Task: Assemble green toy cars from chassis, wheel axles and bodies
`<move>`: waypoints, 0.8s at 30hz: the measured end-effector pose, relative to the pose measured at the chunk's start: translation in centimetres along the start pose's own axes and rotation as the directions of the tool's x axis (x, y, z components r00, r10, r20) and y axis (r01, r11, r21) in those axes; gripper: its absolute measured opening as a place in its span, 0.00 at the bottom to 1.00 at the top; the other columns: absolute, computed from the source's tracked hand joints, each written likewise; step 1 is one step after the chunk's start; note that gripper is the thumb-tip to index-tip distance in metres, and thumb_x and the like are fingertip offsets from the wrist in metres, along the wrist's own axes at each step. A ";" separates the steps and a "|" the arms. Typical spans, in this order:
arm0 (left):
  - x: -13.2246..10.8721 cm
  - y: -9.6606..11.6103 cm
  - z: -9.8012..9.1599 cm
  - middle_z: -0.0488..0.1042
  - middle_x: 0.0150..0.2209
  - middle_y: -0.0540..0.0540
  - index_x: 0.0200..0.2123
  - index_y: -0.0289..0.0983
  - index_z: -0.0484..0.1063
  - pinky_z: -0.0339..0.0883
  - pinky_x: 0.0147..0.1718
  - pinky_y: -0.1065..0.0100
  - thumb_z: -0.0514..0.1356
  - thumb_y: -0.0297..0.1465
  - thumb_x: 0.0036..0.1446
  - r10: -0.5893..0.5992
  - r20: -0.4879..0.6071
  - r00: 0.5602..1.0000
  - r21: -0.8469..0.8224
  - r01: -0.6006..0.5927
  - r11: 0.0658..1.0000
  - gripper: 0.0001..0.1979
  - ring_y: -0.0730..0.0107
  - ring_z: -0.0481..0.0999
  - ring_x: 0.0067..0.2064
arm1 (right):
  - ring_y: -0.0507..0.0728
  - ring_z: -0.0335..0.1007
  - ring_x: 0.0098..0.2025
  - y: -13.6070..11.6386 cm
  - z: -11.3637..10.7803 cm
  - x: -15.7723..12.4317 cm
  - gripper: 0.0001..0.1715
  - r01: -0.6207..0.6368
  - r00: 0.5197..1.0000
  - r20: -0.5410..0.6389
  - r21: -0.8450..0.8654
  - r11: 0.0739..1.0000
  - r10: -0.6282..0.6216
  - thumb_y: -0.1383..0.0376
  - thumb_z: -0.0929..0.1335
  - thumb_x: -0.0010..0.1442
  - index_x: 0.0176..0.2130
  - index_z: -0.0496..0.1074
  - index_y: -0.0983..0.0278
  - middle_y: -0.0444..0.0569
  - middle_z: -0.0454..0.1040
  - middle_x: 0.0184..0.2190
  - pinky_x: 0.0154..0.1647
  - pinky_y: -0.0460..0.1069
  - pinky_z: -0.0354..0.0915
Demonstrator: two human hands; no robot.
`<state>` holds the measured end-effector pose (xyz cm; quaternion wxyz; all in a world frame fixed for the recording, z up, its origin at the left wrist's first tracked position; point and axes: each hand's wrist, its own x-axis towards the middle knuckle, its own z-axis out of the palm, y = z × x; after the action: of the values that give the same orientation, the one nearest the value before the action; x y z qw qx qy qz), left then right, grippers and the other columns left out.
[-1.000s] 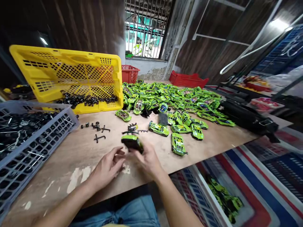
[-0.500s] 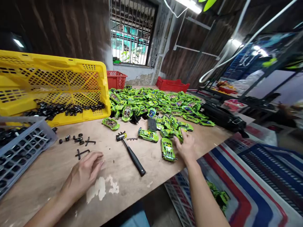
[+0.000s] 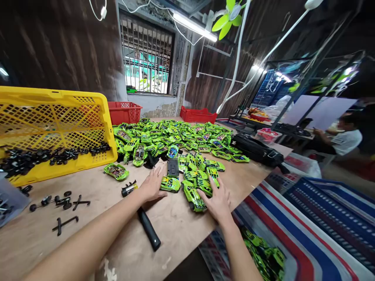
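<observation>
A big heap of green toy cars [image 3: 181, 136] covers the far half of the wooden table [image 3: 96, 183]. My left hand [image 3: 152, 184] lies flat with fingers stretched out, touching a green toy car [image 3: 170, 184] beside a dark flat car base [image 3: 172, 167]. My right hand [image 3: 216, 201] is spread open over several green cars at the table's right edge, against one car [image 3: 193, 198]. A black-handled hammer [image 3: 143, 218] lies under my left forearm. Neither hand grips anything.
A tilted yellow crate [image 3: 58, 117] holds black wheel parts [image 3: 43, 154]. Loose axles [image 3: 63, 203] lie at left. Red baskets [image 3: 124, 111] stand at the back. A black bag [image 3: 258, 150] lies at right. More green cars sit in a bin [image 3: 263, 253] below. A seated person [image 3: 342, 138] is far right.
My left hand moved right from the bare wood to the cars near the hammer's head. My right hand shifted slightly nearer over the cars. The view swung left and up.
</observation>
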<state>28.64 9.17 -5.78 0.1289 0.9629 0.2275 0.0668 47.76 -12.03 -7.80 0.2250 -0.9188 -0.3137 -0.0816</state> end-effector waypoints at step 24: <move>8.8 12.2 2.3 0.41 0.70 0.32 0.67 0.36 0.49 0.62 0.52 0.45 0.65 0.49 0.47 -0.138 0.002 0.990 -0.003 0.138 0.990 0.49 0.36 0.62 0.60 | 0.74 0.63 0.60 6.3 2.8 5.1 0.43 0.135 0.941 -0.336 0.245 0.960 -0.046 0.38 0.58 0.55 0.59 0.70 0.57 0.66 0.72 0.51 0.61 0.66 0.60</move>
<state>42.00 2.15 -3.96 0.1349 0.9447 0.2935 0.0572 55.68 -12.42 -11.06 0.3903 -0.8388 -0.3224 -0.2003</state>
